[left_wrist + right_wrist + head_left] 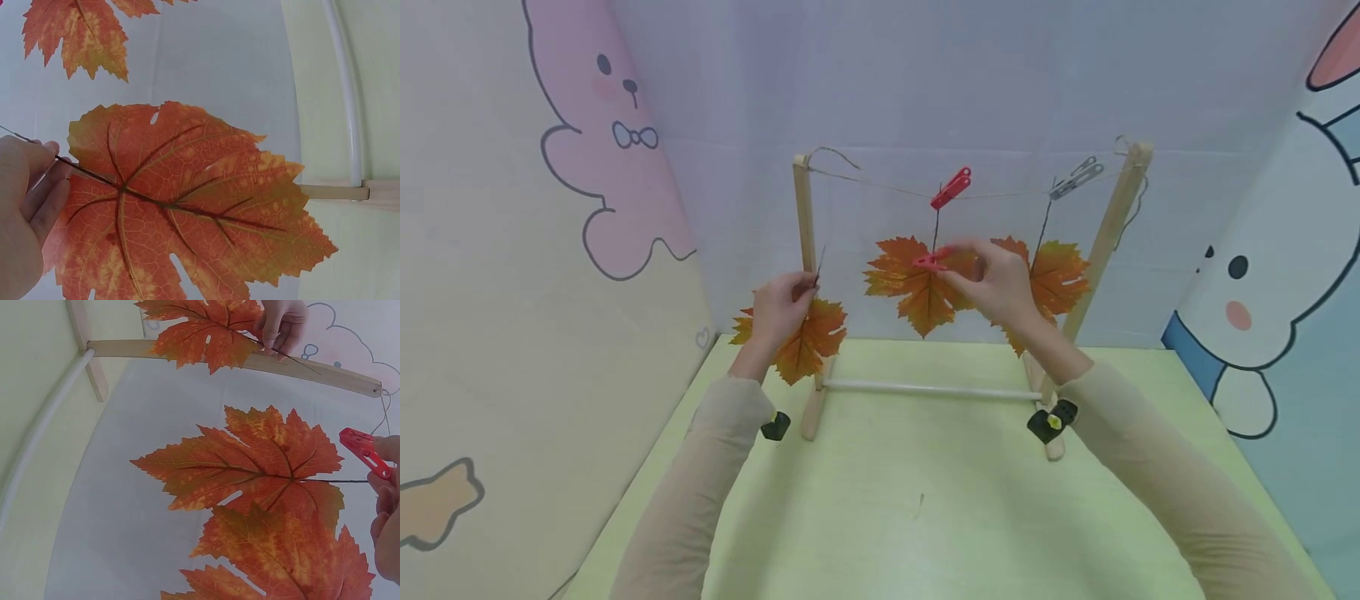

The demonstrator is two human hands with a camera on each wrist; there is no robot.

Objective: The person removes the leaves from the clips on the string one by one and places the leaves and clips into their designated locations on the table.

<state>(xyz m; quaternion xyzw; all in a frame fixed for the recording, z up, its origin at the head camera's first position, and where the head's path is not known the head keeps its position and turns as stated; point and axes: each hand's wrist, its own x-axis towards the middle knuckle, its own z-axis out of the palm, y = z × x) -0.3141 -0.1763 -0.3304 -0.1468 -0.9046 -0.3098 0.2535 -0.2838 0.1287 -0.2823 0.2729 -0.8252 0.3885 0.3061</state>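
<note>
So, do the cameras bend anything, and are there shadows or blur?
Head view: a soft shadow on the green table beside the left sleeve, the white rod looking nearly straight; left wrist view: that rod bows, probably lens distortion, while the near leaf's veins look crisp; right wrist view: rod and wooden post both curve.

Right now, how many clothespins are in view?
3: a red clothespin on the string, a gray clothespin on it near the right post, a second red clothespin in the right hand.
</note>
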